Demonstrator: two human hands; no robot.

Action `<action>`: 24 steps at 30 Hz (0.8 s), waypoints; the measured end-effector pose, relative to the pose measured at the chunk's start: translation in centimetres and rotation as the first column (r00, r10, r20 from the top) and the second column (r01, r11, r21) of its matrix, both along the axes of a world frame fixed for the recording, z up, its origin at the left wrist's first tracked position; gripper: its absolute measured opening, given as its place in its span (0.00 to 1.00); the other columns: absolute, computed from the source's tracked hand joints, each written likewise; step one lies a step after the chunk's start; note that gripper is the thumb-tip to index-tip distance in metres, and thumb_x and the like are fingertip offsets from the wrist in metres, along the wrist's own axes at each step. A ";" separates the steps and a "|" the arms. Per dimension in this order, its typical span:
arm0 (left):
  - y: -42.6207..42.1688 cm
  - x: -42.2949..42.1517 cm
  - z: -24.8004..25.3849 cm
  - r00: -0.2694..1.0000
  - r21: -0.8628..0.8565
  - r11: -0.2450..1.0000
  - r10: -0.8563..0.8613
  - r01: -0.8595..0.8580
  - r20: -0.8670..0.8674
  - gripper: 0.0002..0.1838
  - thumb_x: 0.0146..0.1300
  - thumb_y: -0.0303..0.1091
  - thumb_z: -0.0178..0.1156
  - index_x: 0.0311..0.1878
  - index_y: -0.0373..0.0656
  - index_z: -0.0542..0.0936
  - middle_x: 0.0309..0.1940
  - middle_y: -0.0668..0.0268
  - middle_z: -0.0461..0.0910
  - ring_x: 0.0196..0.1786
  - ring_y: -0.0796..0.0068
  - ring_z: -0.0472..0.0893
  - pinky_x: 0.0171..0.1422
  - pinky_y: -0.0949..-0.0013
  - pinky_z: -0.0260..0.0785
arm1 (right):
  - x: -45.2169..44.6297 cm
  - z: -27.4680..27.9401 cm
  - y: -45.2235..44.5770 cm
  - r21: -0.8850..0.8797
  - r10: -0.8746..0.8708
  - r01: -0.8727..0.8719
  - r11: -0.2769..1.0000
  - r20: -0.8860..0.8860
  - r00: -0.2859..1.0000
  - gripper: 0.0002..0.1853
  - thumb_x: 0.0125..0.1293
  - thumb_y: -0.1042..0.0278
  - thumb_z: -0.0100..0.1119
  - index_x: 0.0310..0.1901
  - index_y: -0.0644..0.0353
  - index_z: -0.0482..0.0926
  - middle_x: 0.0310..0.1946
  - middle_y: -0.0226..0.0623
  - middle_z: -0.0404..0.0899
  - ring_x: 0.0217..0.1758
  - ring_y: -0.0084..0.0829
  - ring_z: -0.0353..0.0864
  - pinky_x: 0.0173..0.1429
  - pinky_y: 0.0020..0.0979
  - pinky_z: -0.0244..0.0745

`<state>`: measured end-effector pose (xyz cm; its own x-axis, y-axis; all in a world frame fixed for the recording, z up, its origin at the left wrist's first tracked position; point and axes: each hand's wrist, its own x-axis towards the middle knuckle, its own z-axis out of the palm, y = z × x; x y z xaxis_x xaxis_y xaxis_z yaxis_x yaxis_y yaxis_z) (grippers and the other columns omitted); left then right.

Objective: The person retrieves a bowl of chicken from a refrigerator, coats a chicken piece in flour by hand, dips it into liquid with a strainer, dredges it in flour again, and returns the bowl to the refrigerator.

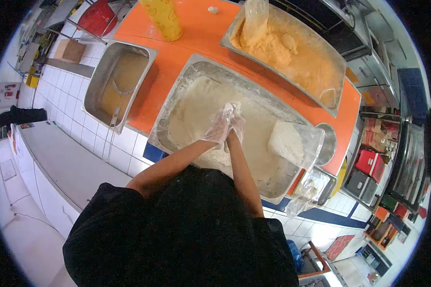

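Note:
Over a metal tray [164, 125] of white flour [189, 107], my left hand [218, 127] and my right hand [237, 125] are pressed together, palm to palm. Both wear clear plastic gloves dusted with flour. Whitish, floury matter shows at the fingertips, but what lies between the palms is hidden. A small clump of flour [219, 156] sits just below my wrists in the tray. At the tray's right end rests a clear plastic bag [292, 143] with white flour in it.
An orange-topped table [170, 64] carries a tray of orange-coloured breading [311, 57], a yellow patterned container [163, 21] and a round metal bowl [326, 146]. To the left, a deep metal pan [93, 98] holds cloudy liquid and a wire-handled strainer [115, 117]. A smaller metal pan [326, 184] stands at right.

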<state>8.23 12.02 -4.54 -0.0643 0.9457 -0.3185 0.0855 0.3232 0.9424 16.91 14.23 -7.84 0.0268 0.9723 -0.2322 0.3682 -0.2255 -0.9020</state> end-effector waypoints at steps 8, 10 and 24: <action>1.8 -4.8 2.3 0.800 0.230 0.915 -0.144 0.331 -0.582 0.28 0.69 0.36 0.43 0.71 0.41 0.56 0.66 0.48 0.61 0.70 0.52 0.60 0.74 0.58 0.52 | 2.2 10.6 1.4 -0.110 0.045 -0.051 0.993 -0.063 0.997 0.28 0.69 0.52 0.52 0.63 0.63 0.67 0.52 0.46 0.77 0.53 0.40 0.77 0.55 0.40 0.71; 2.5 -6.5 1.9 0.855 0.483 0.850 0.082 0.208 -0.512 0.27 0.68 0.34 0.43 0.70 0.42 0.58 0.64 0.48 0.65 0.69 0.54 0.64 0.72 0.58 0.56 | 4.0 11.5 1.4 0.003 0.018 -0.018 1.000 -0.026 0.999 0.27 0.69 0.53 0.51 0.61 0.65 0.69 0.49 0.46 0.79 0.51 0.38 0.78 0.54 0.40 0.71; 1.5 -5.3 7.2 0.319 -0.303 0.829 -0.480 0.470 -0.817 0.32 0.61 0.46 0.54 0.64 0.35 0.65 0.57 0.42 0.71 0.59 0.44 0.72 0.66 0.50 0.62 | 7.5 5.8 1.2 -0.147 0.427 -0.624 0.767 0.843 0.328 0.15 0.62 0.59 0.54 0.45 0.60 0.78 0.34 0.46 0.80 0.38 0.41 0.81 0.42 0.38 0.76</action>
<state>2.97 13.53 2.70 0.1618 0.9063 -0.3905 0.9548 -0.0439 0.2939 24.36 15.42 -2.02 -0.4335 0.8685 -0.2402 0.9011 0.4155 -0.1241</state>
